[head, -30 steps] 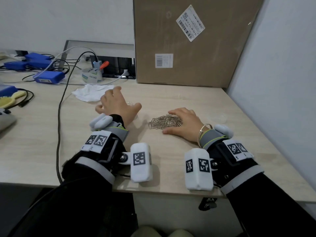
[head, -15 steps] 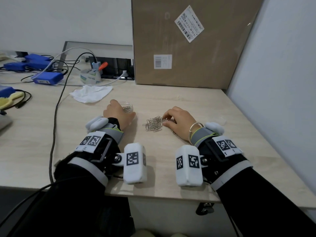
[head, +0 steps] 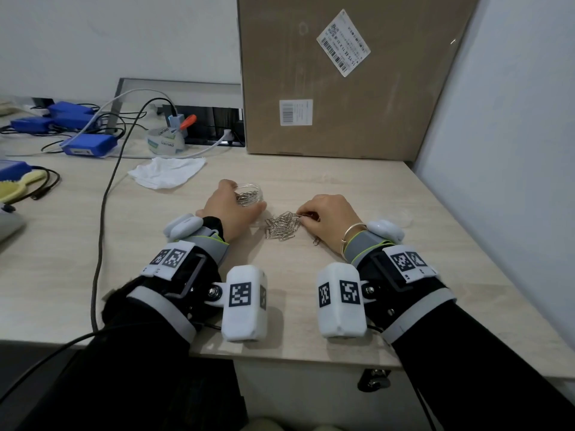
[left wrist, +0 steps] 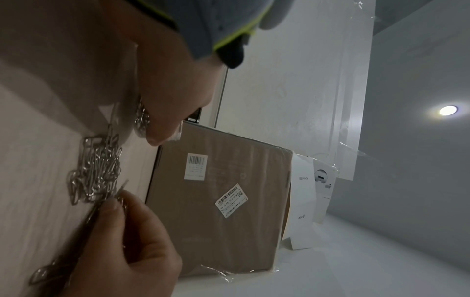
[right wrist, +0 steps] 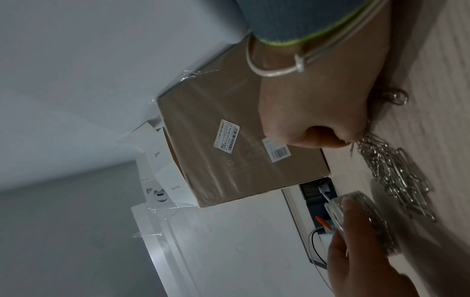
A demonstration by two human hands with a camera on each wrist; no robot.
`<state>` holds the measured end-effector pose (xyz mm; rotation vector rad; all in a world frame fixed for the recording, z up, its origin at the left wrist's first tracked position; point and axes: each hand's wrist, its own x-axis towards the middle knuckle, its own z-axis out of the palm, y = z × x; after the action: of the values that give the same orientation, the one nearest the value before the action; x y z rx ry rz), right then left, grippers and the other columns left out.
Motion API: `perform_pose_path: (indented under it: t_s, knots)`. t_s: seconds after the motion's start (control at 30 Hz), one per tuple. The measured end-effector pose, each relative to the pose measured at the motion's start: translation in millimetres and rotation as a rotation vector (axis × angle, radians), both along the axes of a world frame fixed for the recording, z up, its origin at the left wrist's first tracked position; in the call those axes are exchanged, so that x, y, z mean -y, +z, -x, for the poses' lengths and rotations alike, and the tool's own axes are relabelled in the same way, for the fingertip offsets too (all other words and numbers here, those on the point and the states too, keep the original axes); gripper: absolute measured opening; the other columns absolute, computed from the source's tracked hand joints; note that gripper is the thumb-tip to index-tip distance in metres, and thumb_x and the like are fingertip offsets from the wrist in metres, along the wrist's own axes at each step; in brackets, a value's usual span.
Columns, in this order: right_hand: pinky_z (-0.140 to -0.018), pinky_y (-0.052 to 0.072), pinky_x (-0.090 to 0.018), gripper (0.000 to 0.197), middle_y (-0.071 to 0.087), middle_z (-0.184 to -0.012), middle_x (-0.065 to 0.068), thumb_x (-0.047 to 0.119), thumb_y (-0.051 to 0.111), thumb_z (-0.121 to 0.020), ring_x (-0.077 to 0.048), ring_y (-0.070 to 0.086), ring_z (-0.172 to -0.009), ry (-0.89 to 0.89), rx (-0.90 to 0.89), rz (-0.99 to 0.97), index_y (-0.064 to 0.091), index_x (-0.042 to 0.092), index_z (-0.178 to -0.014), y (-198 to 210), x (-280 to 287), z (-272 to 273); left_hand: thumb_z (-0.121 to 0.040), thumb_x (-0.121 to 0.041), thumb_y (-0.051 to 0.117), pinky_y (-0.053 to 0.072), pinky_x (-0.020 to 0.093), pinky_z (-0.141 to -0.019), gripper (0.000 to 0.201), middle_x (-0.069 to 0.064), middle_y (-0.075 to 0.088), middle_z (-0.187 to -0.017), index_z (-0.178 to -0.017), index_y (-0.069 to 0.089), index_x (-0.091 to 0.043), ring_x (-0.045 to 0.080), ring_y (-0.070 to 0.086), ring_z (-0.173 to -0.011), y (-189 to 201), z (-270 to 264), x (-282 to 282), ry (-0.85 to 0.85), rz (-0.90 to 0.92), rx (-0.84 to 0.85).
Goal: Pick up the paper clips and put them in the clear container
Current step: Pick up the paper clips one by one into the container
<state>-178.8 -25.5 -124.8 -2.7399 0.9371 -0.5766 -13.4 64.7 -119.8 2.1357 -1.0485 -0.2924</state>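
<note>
**Clips gathered, container brought beside them**

Nearest to the person, the right hand [head: 326, 217] now has its fingers curled, and the fingertips [left wrist: 119, 203] pinch a few clips at the right edge of the paper clips [head: 283, 227]. One second ago this hand lay flat over the pile, so the picking has started. One stray clip [head: 316, 241] lies near the wrist.

The left hand [head: 228, 206] has come nearer in the same time and holds the clear container [head: 249, 195] with thumb and fingers around its wall. The container stands just left of the pile and already has some clips inside. It seems the carry will be short.

The light wooden desk [head: 389, 275] carries further back a white cloth [head: 168, 172], a tape roll [head: 165, 141], blue boxes [head: 88, 146] with cables, and a large cardboard box [head: 342, 76] standing against the white wall.
</note>
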Motion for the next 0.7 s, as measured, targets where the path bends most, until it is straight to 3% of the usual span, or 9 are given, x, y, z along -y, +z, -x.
perform_pose_path:
  t_s: [0.1,0.23,0.47,0.57,0.7]
  knots:
    - [-0.091,0.04,-0.021,0.02,0.072,-0.105,-0.008,0.018,0.063,-0.084,-0.021,0.062,-0.103,-0.044,0.181,-0.102,0.072,0.009,-0.1,0,0,1,-0.077,-0.047,0.068,0.037,0.044,-0.105,0.071,0.007,0.058,-0.127,-0.132,0.038,-0.012,0.028,0.054,-0.118,0,4,1,-0.033,0.009,-0.005]
    - [-0.077,0.042,-0.008,0.015,0.075,-0.095,-0.009,0.014,0.069,-0.079,-0.014,0.065,-0.089,-0.105,0.424,-0.218,0.075,0.007,-0.091,-1,-2,0,-0.074,-0.051,0.07,0.037,0.045,-0.105,0.075,0.005,0.057,-0.128,-0.131,0.039,-0.015,0.026,0.053,-0.118,0,8,1,-0.09,-0.011,0.007]
    - [-0.08,0.056,-0.026,0.012,0.074,-0.079,-0.002,0.013,0.074,-0.074,-0.007,0.066,-0.07,-0.123,0.96,-0.459,0.075,0.012,-0.086,5,-4,-5,-0.049,-0.07,0.062,0.038,0.044,-0.105,0.086,-0.005,0.061,-0.122,-0.124,0.045,-0.031,0.019,0.058,-0.112,6,22,-4,-0.232,-0.014,0.032]
    - [-0.079,0.055,-0.023,0.014,0.074,-0.082,-0.003,0.011,0.074,-0.074,-0.006,0.067,-0.073,-0.014,0.955,-0.465,0.075,0.01,-0.088,8,-13,-9,-0.043,-0.072,0.061,0.039,0.046,-0.104,0.085,-0.01,0.064,-0.113,-0.12,0.049,-0.04,0.015,0.059,-0.11,6,29,-5,-0.322,0.01,0.047]
    - [-0.083,0.048,-0.02,0.013,0.073,-0.084,-0.002,0.012,0.072,-0.076,-0.007,0.063,-0.085,0.091,0.76,-0.336,0.076,0.012,-0.089,4,-19,-11,-0.044,-0.069,0.065,0.041,0.047,-0.101,0.073,-0.015,0.066,-0.108,-0.112,0.053,-0.044,0.013,0.061,-0.107,6,33,-5,-0.392,0.026,0.048]
